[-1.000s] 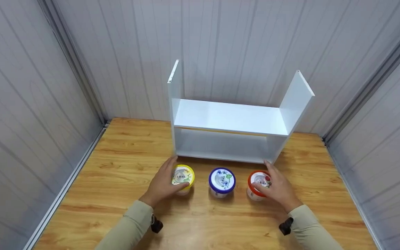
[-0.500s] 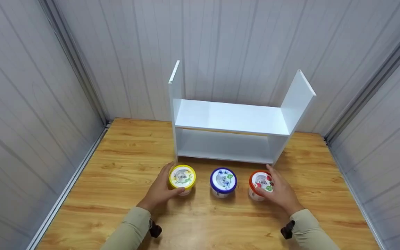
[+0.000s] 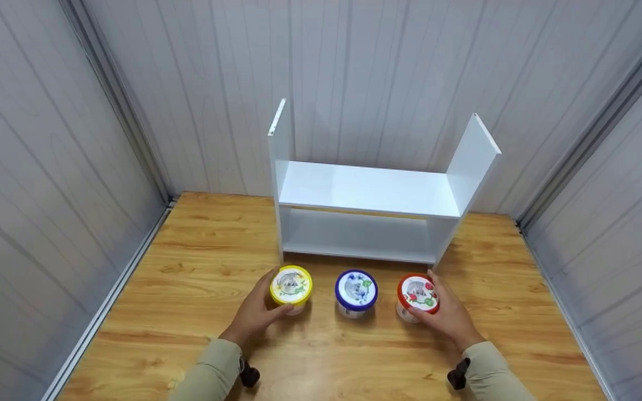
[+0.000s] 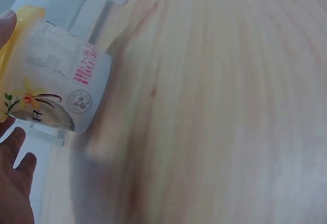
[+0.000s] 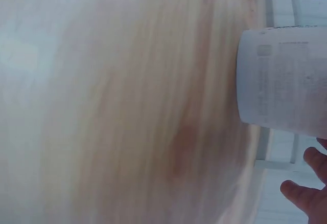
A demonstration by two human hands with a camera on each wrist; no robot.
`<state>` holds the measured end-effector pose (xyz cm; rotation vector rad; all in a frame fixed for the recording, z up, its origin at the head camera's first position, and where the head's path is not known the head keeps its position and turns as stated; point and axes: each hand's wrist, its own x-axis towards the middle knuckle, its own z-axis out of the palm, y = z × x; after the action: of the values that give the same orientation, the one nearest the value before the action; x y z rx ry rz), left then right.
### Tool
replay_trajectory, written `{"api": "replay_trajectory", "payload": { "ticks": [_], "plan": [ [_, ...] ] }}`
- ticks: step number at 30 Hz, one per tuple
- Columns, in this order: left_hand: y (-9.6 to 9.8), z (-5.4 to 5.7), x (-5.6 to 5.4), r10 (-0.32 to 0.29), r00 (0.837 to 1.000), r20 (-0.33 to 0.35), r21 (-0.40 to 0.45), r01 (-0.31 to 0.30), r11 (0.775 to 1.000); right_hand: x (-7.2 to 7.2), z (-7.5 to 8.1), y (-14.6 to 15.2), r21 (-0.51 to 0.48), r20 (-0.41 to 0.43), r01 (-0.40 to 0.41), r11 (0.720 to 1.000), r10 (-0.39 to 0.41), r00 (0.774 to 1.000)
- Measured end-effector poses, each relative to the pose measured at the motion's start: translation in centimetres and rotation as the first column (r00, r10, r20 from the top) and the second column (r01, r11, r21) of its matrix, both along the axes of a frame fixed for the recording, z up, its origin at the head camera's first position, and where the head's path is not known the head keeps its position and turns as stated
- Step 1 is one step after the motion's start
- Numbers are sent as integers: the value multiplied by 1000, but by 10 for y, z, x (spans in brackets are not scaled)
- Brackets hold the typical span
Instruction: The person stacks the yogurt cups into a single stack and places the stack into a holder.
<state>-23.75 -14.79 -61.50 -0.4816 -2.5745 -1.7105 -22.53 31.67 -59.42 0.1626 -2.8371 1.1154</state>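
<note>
Three round tubs with printed lids stand in a row on the wooden table. My left hand (image 3: 255, 312) grips the yellow-lidded tub (image 3: 291, 284), thumb at the near rim and fingers along the far left side. In the left wrist view this tub (image 4: 61, 75) shows a vanilla-flower print. My right hand (image 3: 448, 314) holds the red-lidded tub (image 3: 420, 291) around its right side, thumb on the near rim; its lid carries a red berry print. Its pale wall (image 5: 286, 81) fills the edge of the right wrist view. Between them stands the blue-lidded tub (image 3: 356, 291), untouched.
Just behind the tubs is a white two-level shelf (image 3: 368, 189) with tall side panels. Bare wooden tabletop (image 3: 204, 239) lies left of it. Pale panelled walls (image 3: 349, 72) enclose the table at the back and both sides.
Both hands have drawn back slightly and closed in on the yellow-lidded and red-lidded tubs, uncovering more of the red lid. The tubs and shelf stay in place.
</note>
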Motion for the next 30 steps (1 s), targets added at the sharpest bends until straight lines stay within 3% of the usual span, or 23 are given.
{"api": "replay_trajectory", "payload": {
  "ticks": [7, 13, 19, 26, 30],
  "plan": [
    [-1, -10, 2, 45, 998, 45, 76, -48, 996, -1, -11, -1, -142, 21, 35, 989, -32, 999],
    [1, -18, -1, 50, 995, 89, 209, -68, 975, -2, -20, -4, -279, -40, 42, 959, -55, 998],
    [5, -26, -6, 28, 992, 125, 294, -64, 954, -3, -27, -4, -401, -48, 50, 915, -76, 996],
    [6, -26, -5, 29, 988, 151, 331, -78, 940, -1, -33, -8, -461, 20, 101, 882, -104, 994],
    [6, -26, -5, 41, 988, 147, 335, -89, 938, 7, -19, -17, -436, 23, 124, 892, -126, 992]
  ]
}}
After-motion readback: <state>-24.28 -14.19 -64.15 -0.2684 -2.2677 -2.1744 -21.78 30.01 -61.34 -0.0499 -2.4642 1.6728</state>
